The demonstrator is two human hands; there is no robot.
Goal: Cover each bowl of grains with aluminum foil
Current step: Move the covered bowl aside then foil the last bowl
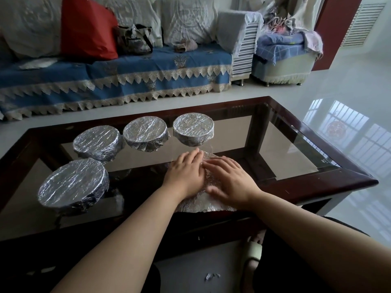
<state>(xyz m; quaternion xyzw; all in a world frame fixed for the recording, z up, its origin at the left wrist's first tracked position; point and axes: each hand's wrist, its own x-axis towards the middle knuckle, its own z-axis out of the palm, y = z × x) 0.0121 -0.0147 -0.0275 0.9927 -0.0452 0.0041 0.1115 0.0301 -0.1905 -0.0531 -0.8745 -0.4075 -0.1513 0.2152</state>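
Pressing flat on a foil sheet (208, 203) with both hands: left hand (186, 173) and right hand (229, 180) lying side by side, fingers straight, nothing pinched or curled round. Sheet lying on the glass table (296, 149) at its near edge, just right of the nearest wrapped bowl.

Standing already covered: four bowls. Near-left bowl (73, 183) well to the left of the sheet; three more in a row beyond it, left (96, 141), middle (145, 133) and right (193, 129), the last just beyond the fingertips.

Risks, as judgement:
- Tearing the thin foil under palm pressure, most likely at the ragged near edge overhanging the table frame.
- Leaving the edges untucked, letting the cover lift off.
- Sliding of the work on smooth glass toward the near edge.

Not determinable:
- Whether a bowl is sitting under the sheet; hands and foil hiding everything beneath.
- Grain contents of any bowl, all being wrapped.
- Far corner of the sheet, blurring into glass reflections.
- Small foil scraps (211, 276) lying on the floor below the table's near edge.
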